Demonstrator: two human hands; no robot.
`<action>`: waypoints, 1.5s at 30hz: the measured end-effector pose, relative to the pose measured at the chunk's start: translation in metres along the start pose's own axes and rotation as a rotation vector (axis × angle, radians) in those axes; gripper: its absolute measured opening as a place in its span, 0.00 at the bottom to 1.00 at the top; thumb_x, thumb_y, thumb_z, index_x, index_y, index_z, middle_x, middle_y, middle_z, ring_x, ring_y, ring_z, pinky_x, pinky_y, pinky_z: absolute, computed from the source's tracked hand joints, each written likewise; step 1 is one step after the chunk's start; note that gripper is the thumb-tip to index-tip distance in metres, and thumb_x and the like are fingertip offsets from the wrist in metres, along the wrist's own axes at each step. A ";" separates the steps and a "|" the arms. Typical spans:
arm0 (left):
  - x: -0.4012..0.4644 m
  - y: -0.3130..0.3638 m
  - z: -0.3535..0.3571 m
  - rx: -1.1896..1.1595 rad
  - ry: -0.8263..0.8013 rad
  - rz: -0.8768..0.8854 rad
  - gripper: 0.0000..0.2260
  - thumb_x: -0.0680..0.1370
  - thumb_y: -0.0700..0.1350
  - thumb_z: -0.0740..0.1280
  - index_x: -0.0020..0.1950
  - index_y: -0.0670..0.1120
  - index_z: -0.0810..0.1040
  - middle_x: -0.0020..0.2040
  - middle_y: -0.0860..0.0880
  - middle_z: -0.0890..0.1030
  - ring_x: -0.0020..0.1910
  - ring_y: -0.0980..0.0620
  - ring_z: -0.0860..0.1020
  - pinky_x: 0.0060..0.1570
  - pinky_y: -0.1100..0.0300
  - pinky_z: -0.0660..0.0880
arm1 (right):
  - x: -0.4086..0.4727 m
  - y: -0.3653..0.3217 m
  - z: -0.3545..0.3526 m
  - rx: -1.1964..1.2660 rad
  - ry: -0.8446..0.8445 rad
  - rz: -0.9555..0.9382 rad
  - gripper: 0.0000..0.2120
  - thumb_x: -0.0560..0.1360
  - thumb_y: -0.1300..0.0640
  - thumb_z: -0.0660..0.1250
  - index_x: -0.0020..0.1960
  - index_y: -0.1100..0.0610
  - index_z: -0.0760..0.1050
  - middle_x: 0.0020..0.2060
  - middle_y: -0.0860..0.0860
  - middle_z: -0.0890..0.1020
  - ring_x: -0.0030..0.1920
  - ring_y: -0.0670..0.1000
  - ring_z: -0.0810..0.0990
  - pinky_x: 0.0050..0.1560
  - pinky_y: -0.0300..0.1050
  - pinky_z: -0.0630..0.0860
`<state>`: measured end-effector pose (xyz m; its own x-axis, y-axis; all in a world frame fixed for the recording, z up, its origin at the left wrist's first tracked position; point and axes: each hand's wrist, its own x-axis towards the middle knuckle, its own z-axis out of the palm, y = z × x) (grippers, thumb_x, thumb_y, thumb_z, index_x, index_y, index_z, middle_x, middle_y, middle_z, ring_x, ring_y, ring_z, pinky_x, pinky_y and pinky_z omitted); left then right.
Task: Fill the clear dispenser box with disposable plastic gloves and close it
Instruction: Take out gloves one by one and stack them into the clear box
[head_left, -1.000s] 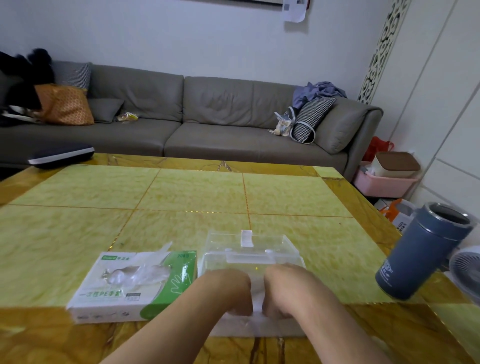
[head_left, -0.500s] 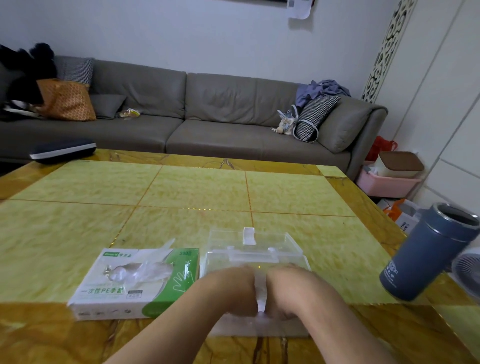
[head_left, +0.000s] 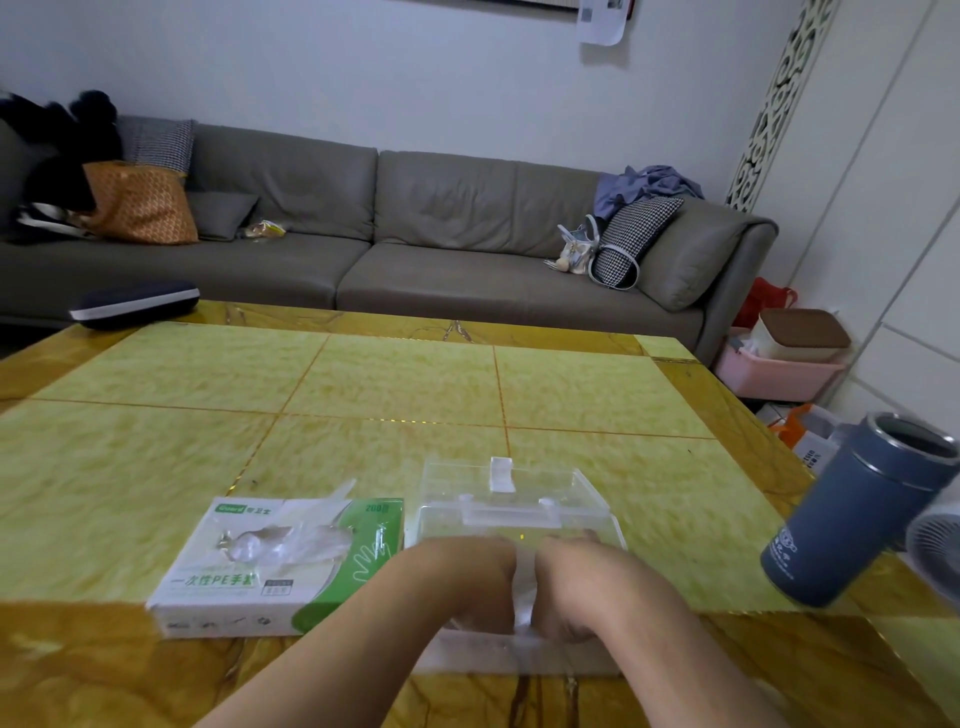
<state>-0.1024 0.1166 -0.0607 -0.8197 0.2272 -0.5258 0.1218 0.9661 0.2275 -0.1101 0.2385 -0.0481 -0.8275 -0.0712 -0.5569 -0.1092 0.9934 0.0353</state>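
While both hands (head_left: 524, 587) press inside, clear dispenser box (head_left: 511, 499) surrounds them.

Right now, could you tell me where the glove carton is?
In the head view, the glove carton lies on the table, left of the clear dispenser box.
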 end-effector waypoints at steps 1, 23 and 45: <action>-0.001 -0.001 0.000 -0.026 0.027 0.012 0.02 0.79 0.40 0.66 0.50 0.42 0.77 0.45 0.45 0.81 0.43 0.44 0.79 0.40 0.54 0.77 | 0.002 0.000 0.001 0.002 0.005 0.000 0.17 0.79 0.55 0.69 0.67 0.57 0.75 0.70 0.61 0.67 0.50 0.57 0.81 0.47 0.46 0.76; -0.035 0.002 -0.005 -0.110 0.151 0.108 0.18 0.80 0.39 0.59 0.70 0.46 0.76 0.63 0.43 0.79 0.59 0.41 0.80 0.57 0.48 0.79 | -0.004 0.001 -0.002 0.116 0.288 -0.064 0.10 0.74 0.59 0.64 0.44 0.50 0.84 0.40 0.48 0.82 0.36 0.52 0.81 0.41 0.43 0.81; -0.086 -0.164 0.010 -0.105 0.627 -0.343 0.16 0.80 0.55 0.67 0.36 0.49 0.78 0.36 0.50 0.81 0.31 0.52 0.79 0.27 0.59 0.73 | -0.043 -0.085 0.012 -0.001 0.668 -0.751 0.16 0.84 0.49 0.54 0.65 0.47 0.77 0.57 0.43 0.79 0.61 0.49 0.72 0.72 0.49 0.64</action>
<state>-0.0462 -0.0598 -0.0604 -0.9730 -0.2301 -0.0193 -0.2284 0.9465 0.2279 -0.0588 0.1581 -0.0376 -0.6836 -0.7155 0.1444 -0.7299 0.6705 -0.1332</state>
